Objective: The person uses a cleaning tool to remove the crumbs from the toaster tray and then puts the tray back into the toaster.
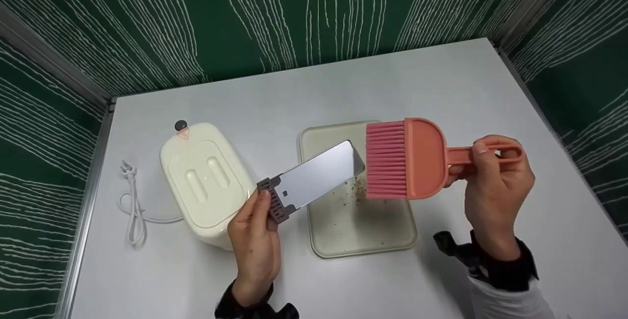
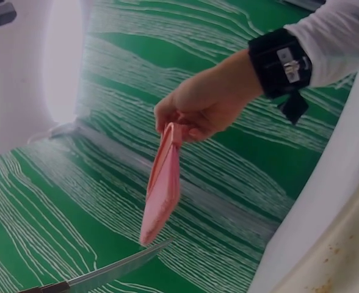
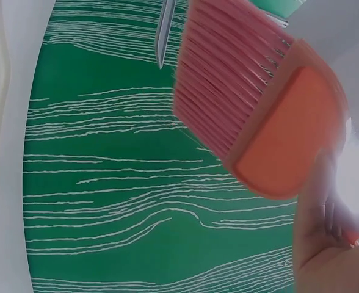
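My left hand pinches the grey slotted end of a shiny metal crumb tray, thumb on top, raised and angled up to the right. In my right hand is the looped handle of an orange hand brush, its pink bristles pointing left. The bristle ends stand right by the far end of the crumb tray. Below both lies a shallow cream tray with brown crumbs scattered on it. The right wrist view shows the brush close up, with the crumb tray's metal edge beyond the bristles.
A cream toaster with a lid on top stands at the left, close beside my left hand. Its white cord and plug lie on the white table further left. Green walls with white streaks enclose the table.
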Demonstrator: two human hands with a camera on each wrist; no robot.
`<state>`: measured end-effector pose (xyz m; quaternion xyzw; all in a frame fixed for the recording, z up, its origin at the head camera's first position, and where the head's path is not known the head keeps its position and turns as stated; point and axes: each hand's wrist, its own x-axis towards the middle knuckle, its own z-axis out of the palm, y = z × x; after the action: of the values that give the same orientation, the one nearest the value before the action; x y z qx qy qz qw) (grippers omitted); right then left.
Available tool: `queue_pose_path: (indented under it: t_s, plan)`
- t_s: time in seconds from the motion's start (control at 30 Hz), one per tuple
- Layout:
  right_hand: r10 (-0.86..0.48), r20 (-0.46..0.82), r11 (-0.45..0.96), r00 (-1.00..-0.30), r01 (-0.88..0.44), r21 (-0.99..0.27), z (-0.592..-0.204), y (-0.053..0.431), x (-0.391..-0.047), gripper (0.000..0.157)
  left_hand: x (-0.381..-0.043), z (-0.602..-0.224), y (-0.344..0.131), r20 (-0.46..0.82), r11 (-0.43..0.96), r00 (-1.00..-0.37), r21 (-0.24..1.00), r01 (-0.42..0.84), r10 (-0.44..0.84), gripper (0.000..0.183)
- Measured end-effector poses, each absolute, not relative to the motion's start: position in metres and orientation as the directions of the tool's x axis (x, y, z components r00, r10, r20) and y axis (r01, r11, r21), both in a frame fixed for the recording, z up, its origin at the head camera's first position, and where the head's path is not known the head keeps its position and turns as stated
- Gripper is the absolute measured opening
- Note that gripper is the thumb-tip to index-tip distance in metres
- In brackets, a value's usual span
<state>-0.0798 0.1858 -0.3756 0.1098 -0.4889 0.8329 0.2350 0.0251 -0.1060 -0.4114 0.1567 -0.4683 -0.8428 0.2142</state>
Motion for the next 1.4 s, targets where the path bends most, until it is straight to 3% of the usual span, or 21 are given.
queue_pose_path:
  t_s: [0.13, 0.6, 0.87, 1.1, 1.4]
  plan:
    - [0.221, 0.429, -0.473, -0.876, -0.481, -0.738, -0.377, 0.179, -0.078, 0.006, 0.024, -0.414, -0.103, -0.069, -0.473, -0.868, 0.858, 0.200, -0.492, 0.029]
    - [-0.113, 0.395, -0.489, -0.911, -0.295, -0.821, -0.388, 0.154, -0.060, 0.011, 0.021, -0.416, -0.097, -0.194, -0.519, -0.894, 0.854, 0.050, -0.404, 0.034]
    - [-0.175, 0.388, -0.455, -0.905, -0.275, -0.847, -0.392, 0.147, -0.056, 0.011, 0.021, -0.417, -0.097, -0.194, -0.524, -0.914, 0.851, 0.023, -0.356, 0.035]
    - [-0.218, 0.425, -0.358, -0.878, -0.333, -0.872, -0.395, 0.145, -0.055, 0.011, 0.021, -0.418, -0.097, -0.206, -0.529, -0.924, 0.849, -0.005, -0.323, 0.035]
    - [-0.178, 0.403, -0.296, -0.898, -0.342, -0.892, -0.392, 0.149, -0.057, 0.007, 0.022, -0.417, -0.097, -0.212, -0.525, -0.922, 0.851, -0.011, -0.325, 0.034]
